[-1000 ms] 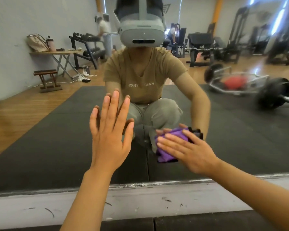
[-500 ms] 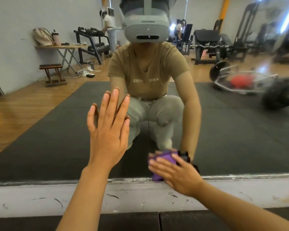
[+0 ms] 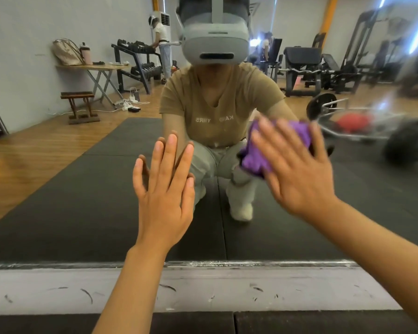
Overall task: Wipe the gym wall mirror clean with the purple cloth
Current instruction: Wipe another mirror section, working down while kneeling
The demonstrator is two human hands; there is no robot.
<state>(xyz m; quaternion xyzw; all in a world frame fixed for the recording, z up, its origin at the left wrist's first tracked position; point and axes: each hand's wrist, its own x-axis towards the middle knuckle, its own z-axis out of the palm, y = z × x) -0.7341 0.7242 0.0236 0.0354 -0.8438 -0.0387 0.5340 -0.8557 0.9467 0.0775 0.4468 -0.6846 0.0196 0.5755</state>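
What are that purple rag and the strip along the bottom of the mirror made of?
Purple cloth: soft, matte fabric, maybe microfibre; it bunches into folds under the right hand.
Strip: seemingly bare metal; it looks silvery with a dull shine.

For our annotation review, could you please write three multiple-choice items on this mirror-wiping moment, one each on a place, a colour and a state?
1. Where does the cloth lie?
A. on the floor mat
B. between the right hand and the mirror
C. on the white ledge below the mirror

2. What colour is the cloth?
A. purple
B. yellow
C. white

3. How is the left hand held?
A. curled into a fist
B. pinching the cloth
C. flat, fingers straight, against the glass

Answers:
1 B: the cloth shows from under the right hand's spread fingers, up on the glass.
2 A: purple folds show beside the fingers.
3 C: its straight fingertips meet their own reflection.
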